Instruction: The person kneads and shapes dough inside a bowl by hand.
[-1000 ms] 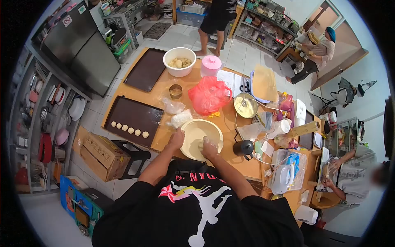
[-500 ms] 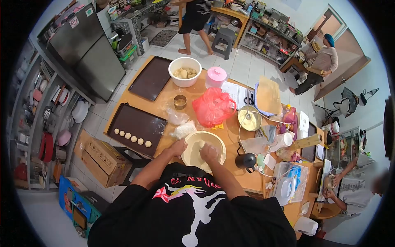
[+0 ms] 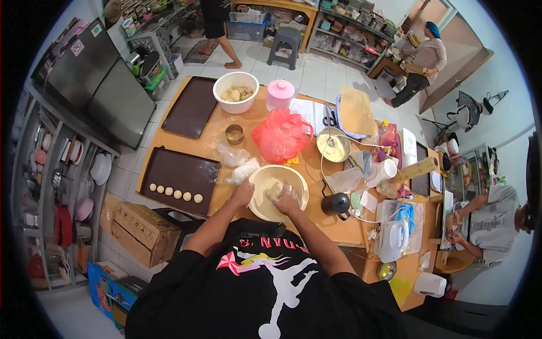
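A cream mixing bowl (image 3: 303, 198) stands at the near edge of the wooden table. My left hand (image 3: 243, 194) is closed on the bowl's left rim. My right hand (image 3: 286, 201), dusted with flour, reaches inside the bowl with its fingers curled against a pale dough ball (image 3: 276, 189). Part of the dough is hidden under those fingers. Left of the bowl, a dark baking tray (image 3: 179, 171) carries a row of several small round dough balls (image 3: 178, 194). A clear bag of white powder (image 3: 244, 170) lies just behind my left hand.
Behind the bowl sit a red plastic bag (image 3: 282, 135), a metal ring cutter (image 3: 234, 134) and a white tub of dough pieces (image 3: 236, 105). A dark jug (image 3: 336, 204) and a bowl of creamy mixture (image 3: 333, 148) stand to the right. Other people stand around the room.
My right hand has shifted slightly within the bowl, and more of the dough ball shows. The whole view has shifted a little. The person at the back has walked left.
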The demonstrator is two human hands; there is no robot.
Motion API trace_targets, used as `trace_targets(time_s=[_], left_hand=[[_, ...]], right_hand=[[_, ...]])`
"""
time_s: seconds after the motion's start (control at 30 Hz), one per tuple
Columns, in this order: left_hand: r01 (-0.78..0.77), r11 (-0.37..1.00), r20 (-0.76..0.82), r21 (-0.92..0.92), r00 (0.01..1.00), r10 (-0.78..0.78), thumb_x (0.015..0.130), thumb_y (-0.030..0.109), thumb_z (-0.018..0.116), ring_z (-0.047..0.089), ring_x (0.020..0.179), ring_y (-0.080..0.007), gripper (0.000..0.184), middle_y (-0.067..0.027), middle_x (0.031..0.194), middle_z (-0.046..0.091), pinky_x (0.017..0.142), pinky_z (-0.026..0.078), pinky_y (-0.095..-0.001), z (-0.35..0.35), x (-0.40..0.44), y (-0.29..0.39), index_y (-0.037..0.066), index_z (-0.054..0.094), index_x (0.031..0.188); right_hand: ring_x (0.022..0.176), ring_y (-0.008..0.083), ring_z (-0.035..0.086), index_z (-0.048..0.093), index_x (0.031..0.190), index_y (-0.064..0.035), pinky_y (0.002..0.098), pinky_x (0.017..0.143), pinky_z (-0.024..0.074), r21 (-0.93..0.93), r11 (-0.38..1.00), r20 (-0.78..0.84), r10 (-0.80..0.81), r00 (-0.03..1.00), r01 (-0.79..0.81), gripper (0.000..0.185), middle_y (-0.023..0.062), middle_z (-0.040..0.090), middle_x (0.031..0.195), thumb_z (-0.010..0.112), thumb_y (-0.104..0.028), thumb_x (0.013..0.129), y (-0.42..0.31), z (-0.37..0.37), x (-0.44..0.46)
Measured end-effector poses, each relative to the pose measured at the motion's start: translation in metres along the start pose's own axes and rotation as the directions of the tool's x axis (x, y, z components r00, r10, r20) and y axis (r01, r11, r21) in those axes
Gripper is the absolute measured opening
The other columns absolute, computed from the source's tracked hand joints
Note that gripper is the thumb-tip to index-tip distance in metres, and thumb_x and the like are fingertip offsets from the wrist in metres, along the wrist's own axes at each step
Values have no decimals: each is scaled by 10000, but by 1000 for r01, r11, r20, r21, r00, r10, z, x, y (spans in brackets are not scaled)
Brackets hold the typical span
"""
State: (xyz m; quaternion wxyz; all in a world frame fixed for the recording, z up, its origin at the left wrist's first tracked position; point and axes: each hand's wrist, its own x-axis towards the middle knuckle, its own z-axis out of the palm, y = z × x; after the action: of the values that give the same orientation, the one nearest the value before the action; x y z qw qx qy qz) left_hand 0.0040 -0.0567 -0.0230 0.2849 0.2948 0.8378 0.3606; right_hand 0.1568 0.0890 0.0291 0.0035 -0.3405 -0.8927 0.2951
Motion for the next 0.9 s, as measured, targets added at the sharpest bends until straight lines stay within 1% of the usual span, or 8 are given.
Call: trace_targets(time_s=[0.07,0.13,0.27,0.33,0.43,0.57,0.77,0.9], left_hand=[[111,993,60,-31,992,-109,966,277,474,650,586,-352,359,-256,836,643,511,535,-442,-20,-12,34,-23,426,1156],[225,974,100,-23,970,-222,966,277,466,655,617,-371,363,-258,832,645,568,541,-460,-29,-19,55,-17,424,1175],[175,983,28,46,984,-177,958,278,471,646,788,-428,375,-286,890,640,733,511,-515,-4,-2,14,-11,422,1191],[243,969,64,-50,969,-240,954,286,472,631,872,-449,388,-301,935,634,789,490,-534,-19,-15,45,-13,422,1196],[104,991,-84,84,992,-97,950,287,474,597,953,-474,391,-316,982,624,845,455,-552,5,-3,11,-17,428,1192],[120,987,-56,105,992,-114,952,288,468,600,936,-481,391,-316,983,625,830,465,-547,0,-6,19,-19,426,1190],[132,986,-61,102,990,-126,956,311,464,594,954,-484,393,-306,996,627,836,457,-551,-1,-7,19,-7,429,1184],[114,982,-38,152,993,-110,956,322,463,594,951,-486,391,-297,993,631,840,455,-556,3,0,10,8,429,1186]], right_hand=[[1109,453,522,485,1295,-55,515,1004,370,86,994,28,66,997,-68,515,311,521,1210,531,-389,906,-1,-5,2],[1095,442,523,509,1283,-65,515,969,393,91,993,55,-77,996,72,451,288,551,1173,504,-340,925,20,3,7],[1050,421,535,557,1245,-90,506,895,436,90,979,26,-188,982,185,354,243,600,1085,519,-225,920,20,-5,-7],[1042,414,543,532,1281,-107,491,879,453,50,959,-72,-274,959,278,400,246,590,1066,560,-160,885,16,-7,-17],[1037,420,545,471,1354,-143,482,874,468,68,963,-134,-251,959,261,541,255,559,1073,613,-97,834,5,-13,-30],[1053,444,530,375,1439,-200,485,864,484,71,979,-156,-178,972,191,720,273,487,1150,660,-79,789,0,-22,-40],[1076,443,559,310,1474,-266,481,855,510,18,984,-178,-172,969,178,793,311,382,1344,646,-72,782,-1,-26,-41],[1158,443,510,370,1444,-243,487,891,496,53,986,-169,-146,975,157,740,326,354,1394,654,-102,775,-9,-39,-44]])
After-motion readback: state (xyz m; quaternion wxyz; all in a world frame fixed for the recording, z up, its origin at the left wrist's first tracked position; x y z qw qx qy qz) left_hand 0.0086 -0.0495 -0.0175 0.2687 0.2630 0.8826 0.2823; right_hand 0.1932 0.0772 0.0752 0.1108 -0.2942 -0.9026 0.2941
